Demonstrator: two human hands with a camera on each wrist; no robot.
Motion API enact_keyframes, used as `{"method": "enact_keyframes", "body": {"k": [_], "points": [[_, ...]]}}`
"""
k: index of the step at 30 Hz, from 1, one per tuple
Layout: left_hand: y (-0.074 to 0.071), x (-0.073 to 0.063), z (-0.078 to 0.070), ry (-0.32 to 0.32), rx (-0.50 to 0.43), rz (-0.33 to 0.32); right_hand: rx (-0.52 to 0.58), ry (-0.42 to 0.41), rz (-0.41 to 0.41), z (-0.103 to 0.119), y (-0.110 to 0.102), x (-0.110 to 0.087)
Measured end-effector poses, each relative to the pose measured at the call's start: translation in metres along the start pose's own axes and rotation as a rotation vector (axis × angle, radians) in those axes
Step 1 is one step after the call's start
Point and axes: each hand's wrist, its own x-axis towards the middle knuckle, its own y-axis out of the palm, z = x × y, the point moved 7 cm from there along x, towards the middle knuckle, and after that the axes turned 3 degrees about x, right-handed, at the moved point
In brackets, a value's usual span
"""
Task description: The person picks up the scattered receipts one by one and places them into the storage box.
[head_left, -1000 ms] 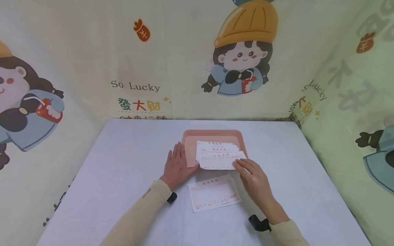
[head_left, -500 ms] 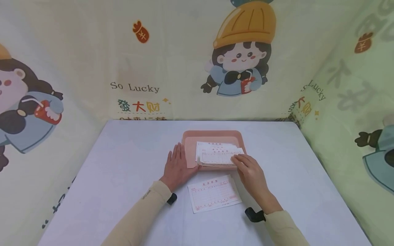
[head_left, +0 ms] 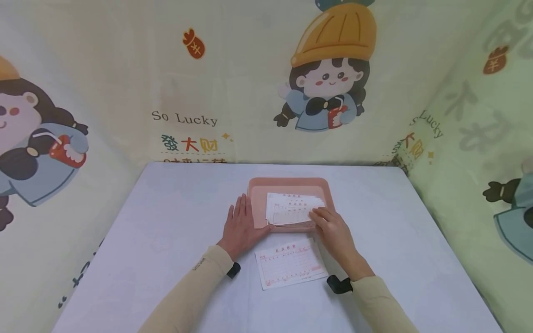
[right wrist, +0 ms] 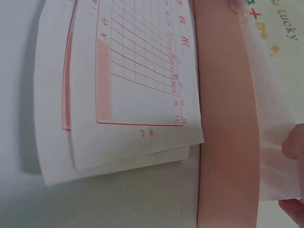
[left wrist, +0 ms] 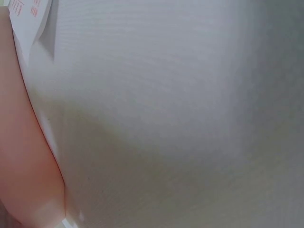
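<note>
My left hand (head_left: 241,229) lies with straight fingers along the left side of a pink tray (head_left: 258,203), its thumb at the front left corner. A stack of white printed slips (head_left: 276,200) with red lettering rests in the tray. At the stack's front right, my right hand (head_left: 333,231) pinches the right edge of a paper slip (head_left: 290,217), which lies low over the tray. In the right wrist view, thin held paper (right wrist: 275,166) shows between the thumb and a finger. More red-printed slips (head_left: 291,266) lie slightly turned on the table, in front of the tray.
The white table (head_left: 166,231) carries the tray near its middle. A patterned cloth (head_left: 250,92) with cartoon figures hangs behind and at the sides. Dark wrist cameras (head_left: 339,284) sit on both wrists.
My right hand has moved back and to the left, drawing the pinched slip from over the tray's front edge further into the tray. My left hand stays in place.
</note>
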Motion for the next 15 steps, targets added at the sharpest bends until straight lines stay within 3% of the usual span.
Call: {"method": "enact_keyframes", "body": {"k": [9, 15], "points": [[0.006, 0.0, 0.002, -0.001, 0.004, -0.018, -0.001, 0.114, 0.175, -0.005, 0.02, -0.003], [0.004, 0.0, 0.001, -0.002, 0.012, -0.008, 0.085, 0.298, 0.344, -0.017, 0.035, -0.004]]}}
